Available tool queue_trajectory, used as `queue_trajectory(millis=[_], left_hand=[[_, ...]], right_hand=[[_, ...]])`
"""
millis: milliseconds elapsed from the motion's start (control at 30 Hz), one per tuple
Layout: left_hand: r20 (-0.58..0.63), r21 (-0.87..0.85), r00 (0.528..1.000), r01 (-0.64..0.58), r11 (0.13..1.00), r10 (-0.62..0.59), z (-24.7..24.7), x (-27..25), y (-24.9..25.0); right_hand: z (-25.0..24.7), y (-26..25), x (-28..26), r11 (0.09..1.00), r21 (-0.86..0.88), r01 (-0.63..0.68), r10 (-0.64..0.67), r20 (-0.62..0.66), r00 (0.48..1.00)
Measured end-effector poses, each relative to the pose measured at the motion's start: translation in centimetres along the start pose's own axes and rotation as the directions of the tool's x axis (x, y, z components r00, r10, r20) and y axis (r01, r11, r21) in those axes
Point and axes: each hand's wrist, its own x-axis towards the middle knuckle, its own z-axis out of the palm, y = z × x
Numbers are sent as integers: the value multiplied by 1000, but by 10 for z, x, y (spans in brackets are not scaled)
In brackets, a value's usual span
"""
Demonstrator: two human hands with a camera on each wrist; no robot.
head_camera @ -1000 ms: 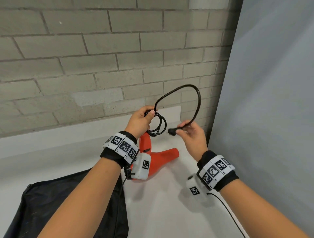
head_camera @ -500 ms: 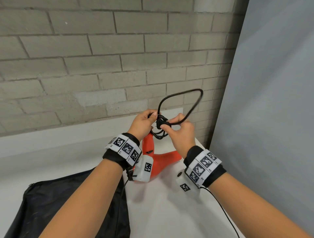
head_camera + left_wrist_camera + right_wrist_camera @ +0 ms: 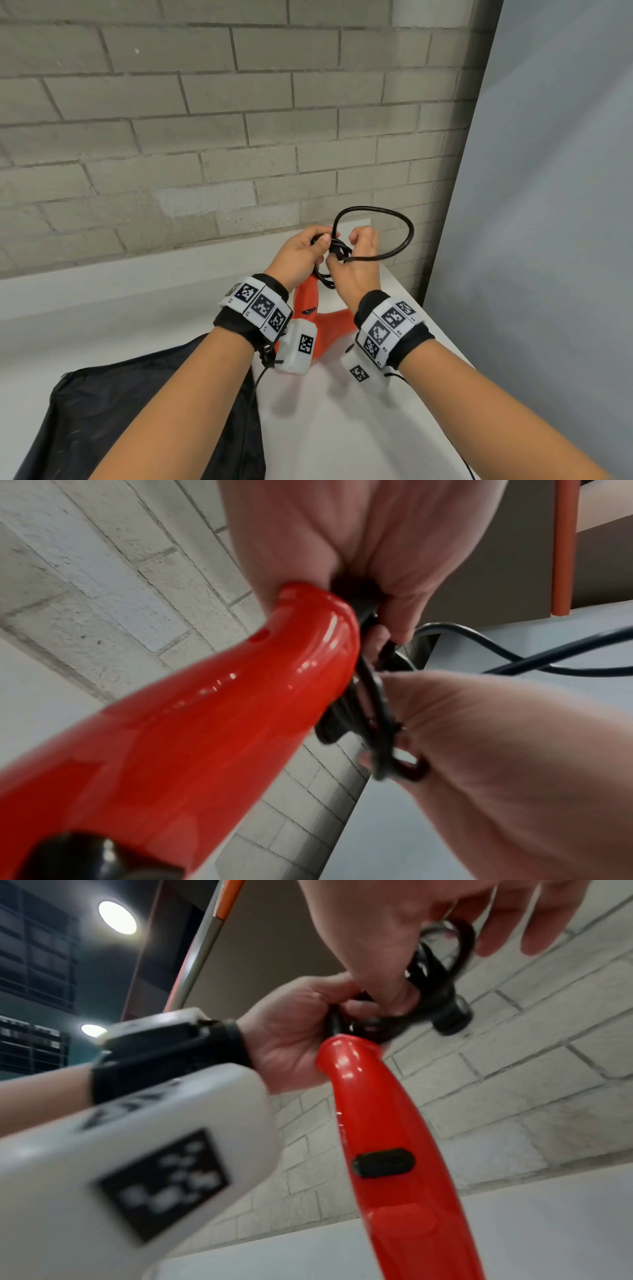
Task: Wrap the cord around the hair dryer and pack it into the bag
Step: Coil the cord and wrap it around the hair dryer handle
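The red hair dryer (image 3: pixel 310 305) stands handle-up on the white table, its body partly hidden by my wrists. My left hand (image 3: pixel 301 251) grips the top of the handle (image 3: pixel 212 712) together with coiled loops of the black cord (image 3: pixel 394 222). My right hand (image 3: pixel 356 260) pinches the cord's end by the coils, right beside the left hand; the plug (image 3: pixel 450 1015) sticks out below its fingers. One free loop of cord arcs up and right of the hands. The black bag (image 3: pixel 137 411) lies flat at the lower left.
A grey brick wall (image 3: pixel 205 137) runs close behind the table (image 3: pixel 325 428). A grey panel (image 3: pixel 548 205) closes off the right side. Thin sensor cables hang from both wrist units.
My right hand has brought the plug end from the right into the coils at the left hand. The free loop has shrunk and bent to the right.
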Motion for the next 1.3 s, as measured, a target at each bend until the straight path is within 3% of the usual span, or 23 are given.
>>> queue_trajectory(millis=[133, 267, 333, 400, 467, 533, 600, 633, 700, 733, 800, 900, 1000, 1100, 1200, 1300], left_hand=[[18, -4, 1000, 12, 1000, -12, 4, -4, 4], [5, -103, 1000, 26, 994, -25, -2, -3, 6], [-37, -127, 998, 36, 991, -41, -5, 0, 3], [-90, -145, 993, 66, 987, -80, -8, 2, 3], [-103, -147, 991, 72, 986, -88, -11, 3, 2], [-90, -120, 994, 54, 991, -65, -12, 3, 1], [-77, -109, 995, 49, 993, -58, -13, 3, 1], [-62, -110, 996, 50, 993, -57, -13, 2, 1], [-33, -106, 998, 45, 993, -49, -11, 2, 1], [-25, -102, 999, 42, 994, -44, -10, 1, 2], [-19, -97, 999, 31, 995, -33, -8, 0, 2], [-16, -95, 1000, 12, 995, -13, -4, -2, 4], [-12, -97, 1000, 2, 995, -4, -2, -3, 6], [-36, -79, 999, -17, 997, 14, -2, -5, 6], [-38, -45, 999, -29, 999, 27, -2, -5, 3], [-3, 39, 999, -42, 998, 42, 1, -4, 4]], right_hand=[[-5, 0, 11, 998, 56, -28, 15, 221, 975], [-23, 13, 7, 999, -31, 34, -15, 474, 880], [-38, 31, -3, 991, -133, -28, 102, 588, 803], [-52, 59, -10, 925, -372, -82, 314, 624, 716], [-62, 85, -19, 749, -662, -16, 555, 615, 560], [-71, 98, -27, 571, -812, 117, 711, 561, 423], [-75, 100, -31, 528, -845, 86, 768, 518, 375], [-76, 100, -31, 562, -824, 75, 732, 538, 417], [-75, 98, -29, 668, -742, 55, 591, 573, 568], [-73, 93, -28, 755, -655, -23, 518, 574, 634], [-65, 73, -24, 906, -410, -102, 354, 603, 715], [-49, 43, -16, 978, -205, -48, 181, 699, 691], [-35, 31, -15, 988, -28, -152, 127, 712, 691], [-35, 27, -10, 970, 1, -245, 191, 621, 760], [-50, 17, 8, 991, -72, -115, 135, 440, 888], [-65, 2, 27, 995, -94, -37, 65, 312, 948]])
